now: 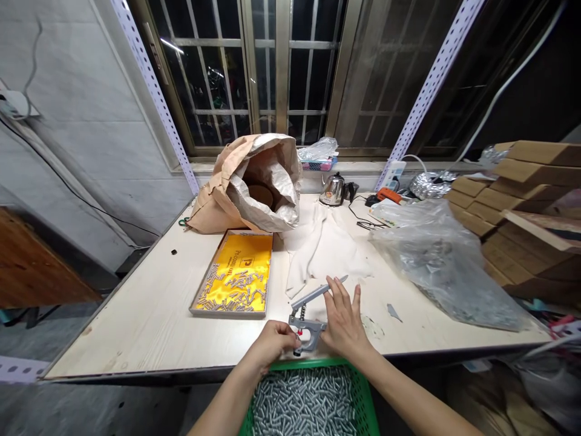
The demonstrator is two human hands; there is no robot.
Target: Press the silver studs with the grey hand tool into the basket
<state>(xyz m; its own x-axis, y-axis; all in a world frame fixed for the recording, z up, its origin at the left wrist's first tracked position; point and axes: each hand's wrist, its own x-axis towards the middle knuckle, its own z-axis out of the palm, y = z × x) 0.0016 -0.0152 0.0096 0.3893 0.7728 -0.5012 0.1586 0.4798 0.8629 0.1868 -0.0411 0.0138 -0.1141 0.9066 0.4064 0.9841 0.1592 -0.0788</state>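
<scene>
Left hand [276, 342] pinched at gray lever press [312, 336], anything held too small to tell, raised lever [313, 295] touched by right hand [344, 320], fingers spread, press placed at table's [136, 327] near edge, just beyond green basket [365, 396].

1. Lever press [314, 330]: metal, kinda satin-matt.
2. Basket [365, 401] in front of the press: smooth plastic, and the metal bits [304, 399] inside look pretty shiny.
3. Cloth [327, 249] behind the press: matt.
4. Kettle [333, 191], farther behind: super glossy metal.

Bare forearms [403, 386], bare fingers [336, 297]
</scene>
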